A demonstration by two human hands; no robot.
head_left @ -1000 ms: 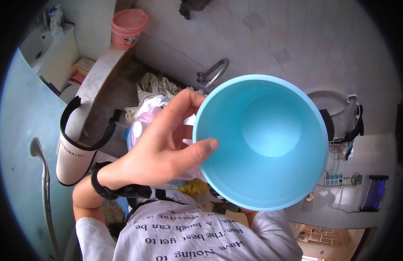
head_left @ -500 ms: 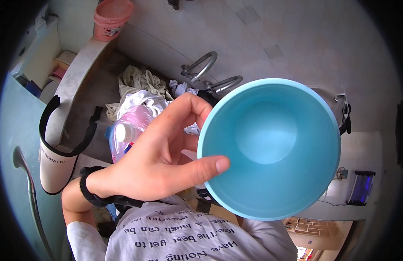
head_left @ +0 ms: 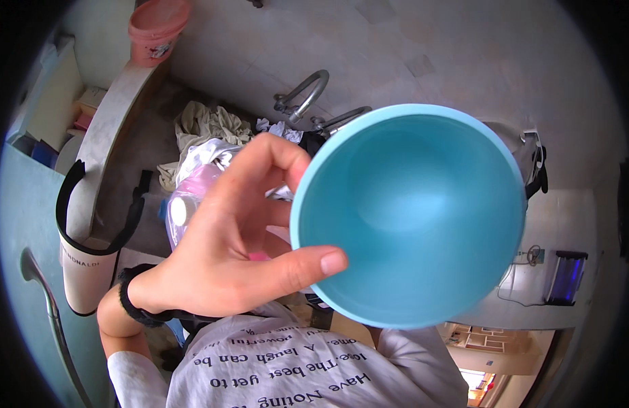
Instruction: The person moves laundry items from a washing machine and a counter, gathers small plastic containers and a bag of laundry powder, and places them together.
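The blue bucket [head_left: 413, 211] is held up near the camera, its open mouth facing up, empty inside. The left hand [head_left: 226, 258] has its grip clamped on the rim, thumb inside, so it stays steady. The right hand is hidden. Clothes [head_left: 205, 129] lie far left below.

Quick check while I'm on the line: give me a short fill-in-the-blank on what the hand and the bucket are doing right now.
1. The left hand grips the blue bucket at its ____.
2. The thumb lies ____ the bucket, over the rim.
3. The inside of the bucket is ____.
4. The pink tub stands on the ledge at the upper ____ of the picture.

Missing words: rim; inside; empty; left
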